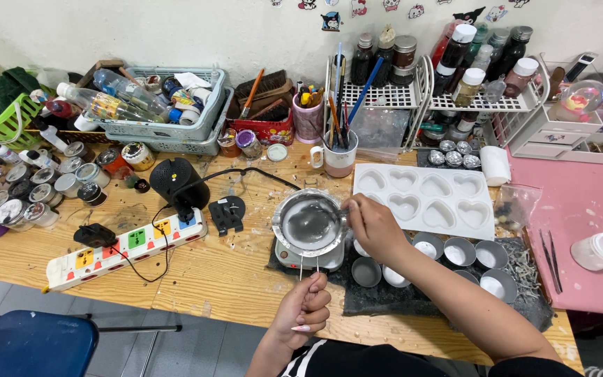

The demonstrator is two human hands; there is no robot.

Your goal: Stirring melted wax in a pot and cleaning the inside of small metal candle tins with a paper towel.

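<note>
Metal bowl [309, 223], grey-filled, on small heater [308, 258]

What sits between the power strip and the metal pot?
In the head view, a black plug adapter lies on the wooden table between power strip and metal pot.

What I can't make out

My right hand [373, 227] hides the pan [309, 223] rim; the pan covers most of the hotplate [308, 258]; my arms are cut off below.
</note>
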